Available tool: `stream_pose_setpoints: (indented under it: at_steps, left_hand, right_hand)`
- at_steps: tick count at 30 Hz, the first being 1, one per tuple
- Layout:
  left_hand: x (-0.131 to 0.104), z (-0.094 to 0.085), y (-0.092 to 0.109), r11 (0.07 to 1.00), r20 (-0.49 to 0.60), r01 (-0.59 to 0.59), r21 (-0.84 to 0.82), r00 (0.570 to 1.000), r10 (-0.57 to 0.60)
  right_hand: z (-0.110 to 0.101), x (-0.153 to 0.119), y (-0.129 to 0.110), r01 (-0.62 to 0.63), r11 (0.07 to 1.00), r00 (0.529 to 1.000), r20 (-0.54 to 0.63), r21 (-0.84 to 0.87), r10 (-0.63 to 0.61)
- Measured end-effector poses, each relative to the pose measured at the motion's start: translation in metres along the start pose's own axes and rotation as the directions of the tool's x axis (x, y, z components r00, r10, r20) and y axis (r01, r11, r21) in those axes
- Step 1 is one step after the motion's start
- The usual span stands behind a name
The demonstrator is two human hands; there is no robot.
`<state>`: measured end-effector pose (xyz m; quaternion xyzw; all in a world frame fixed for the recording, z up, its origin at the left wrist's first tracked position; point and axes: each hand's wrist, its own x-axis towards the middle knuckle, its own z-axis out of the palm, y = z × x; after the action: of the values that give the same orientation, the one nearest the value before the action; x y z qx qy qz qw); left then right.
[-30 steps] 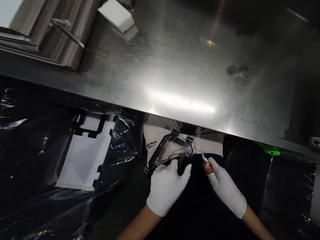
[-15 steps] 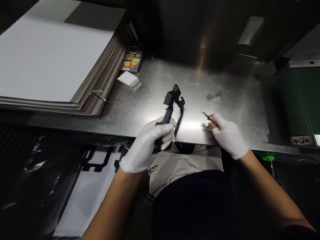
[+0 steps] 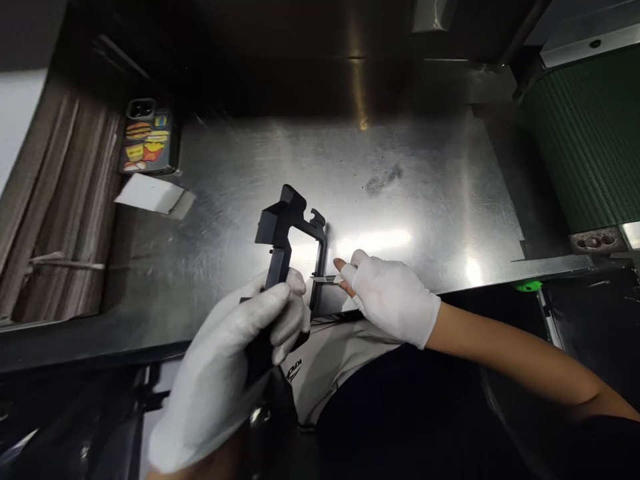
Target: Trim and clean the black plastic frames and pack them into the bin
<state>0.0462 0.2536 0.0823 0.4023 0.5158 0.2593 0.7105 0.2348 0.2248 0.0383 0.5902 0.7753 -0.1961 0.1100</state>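
My left hand (image 3: 240,340), in a white glove, is closed around one side of a black plastic frame (image 3: 281,230) and holds it tilted up over the metal bench's front edge. The frame has a boxy corner and a small hook on its upper end. My right hand (image 3: 387,290), gloved with thumb and fingertip bare, pinches a thin blade (image 3: 325,279). The blade points left, and its tip is at the frame's right-hand bar; whether it touches I cannot tell. The lower part of the frame is hidden behind my left fingers.
On the metal bench (image 3: 240,167), a phone in a printed case (image 3: 149,140) and a small white block (image 3: 150,193) lie at the left. Beside them stands a stack of cardboard sheets (image 3: 65,207). A green ribbed surface (image 3: 595,147) is at the right, with a green-handled object (image 3: 529,286) below the edge.
My right hand has moved left with the blade, up to the frame. My left hand still holds the frame, now closer to the camera. The view has shifted right and nearer the bench.
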Motion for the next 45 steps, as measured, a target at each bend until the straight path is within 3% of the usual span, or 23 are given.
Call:
stream_pose_setpoints:
  at_steps: [3,9,13,16,17,18,20,22,23,25,27,29,32,35,38,41,43,45]
  left_hand:
    - [-0.001,0.004,0.0,0.999,-0.017,0.027,0.019,1.0,-0.026]
    - [0.0,0.005,-0.003,1.0,-0.052,-0.021,0.014,0.998,0.022]
    - [-0.001,-0.014,-0.01,0.956,-0.027,-0.107,-0.273,0.994,0.103]
    - [-0.011,-0.027,-0.016,0.843,0.007,-0.131,-0.522,0.987,0.158]
    - [-0.015,-0.03,-0.018,0.801,0.031,-0.125,-0.586,0.984,0.175]
    - [-0.019,-0.031,-0.021,0.762,0.061,-0.105,-0.638,0.981,0.186]
    - [-0.026,-0.03,-0.027,0.686,0.12,-0.06,-0.725,0.97,0.212]
    - [-0.031,-0.027,-0.035,0.601,0.143,-0.034,-0.798,0.959,0.245]
    - [-0.033,-0.025,-0.039,0.563,0.145,-0.032,-0.826,0.952,0.268]
    - [-0.035,-0.021,-0.047,0.515,0.137,-0.05,-0.856,0.937,0.32]
    - [-0.038,-0.018,-0.052,0.516,0.131,-0.078,-0.853,0.925,0.356]
    - [-0.04,-0.015,-0.056,0.516,0.096,-0.103,-0.85,0.933,0.346]
    - [-0.042,-0.012,-0.06,0.52,0.06,-0.114,-0.846,0.95,0.307]
    - [-0.041,-0.011,-0.061,0.551,0.066,-0.149,-0.821,0.934,0.35]
    - [-0.044,-0.01,-0.06,0.631,0.052,-0.213,-0.746,0.926,0.374]
    - [-0.053,-0.009,-0.059,0.761,-0.03,-0.312,-0.569,0.933,0.36]
    - [-0.061,-0.01,-0.062,0.868,-0.101,-0.313,-0.386,0.949,0.297]
    - [-0.067,-0.012,-0.066,0.952,-0.174,-0.256,-0.17,0.958,0.226]
  right_hand:
    - [-0.005,0.004,0.004,-0.032,0.999,0.999,0.0,-0.009,0.032]
    - [-0.007,0.01,0.023,-0.234,0.971,0.959,-0.15,0.054,0.24]
    - [-0.007,0.012,0.028,-0.272,0.954,0.937,-0.191,0.13,0.293]
    - [-0.007,0.013,0.019,-0.138,0.92,0.891,-0.359,0.367,0.277]
    - [-0.006,0.013,0.013,-0.04,0.85,0.867,-0.404,0.526,0.291]
    - [-0.005,0.013,0.005,0.075,0.71,0.862,-0.403,0.701,0.308]
    - [0.001,0.014,-0.01,0.235,0.222,0.923,-0.289,0.946,0.254]
    - [0.011,0.017,-0.023,0.198,-0.281,0.98,-0.186,0.939,0.069]
    - [0.016,0.019,-0.029,0.147,-0.455,0.984,-0.174,0.878,-0.019]
    - [0.027,0.021,-0.036,0.047,-0.657,0.967,-0.2,0.753,-0.16]
    - [0.036,0.022,-0.038,-0.03,-0.728,0.935,-0.238,0.685,-0.263]
    - [0.04,0.02,-0.039,-0.073,-0.742,0.926,-0.23,0.667,-0.299]
    - [0.039,0.015,-0.04,-0.074,-0.771,0.978,-0.106,0.633,-0.181]
    - [0.034,0.01,-0.041,-0.083,-0.74,0.99,-0.032,0.668,-0.14]
    - [0.033,0.005,-0.039,-0.046,-0.547,0.985,-0.053,0.836,-0.164]
    - [0.036,0.001,-0.03,0.134,-0.226,0.982,-0.099,0.965,0.161]
    - [0.038,-0.001,-0.023,0.182,-0.009,0.904,-0.164,0.983,0.395]
    - [0.036,-0.003,-0.02,0.197,0.104,0.845,-0.223,0.975,0.487]
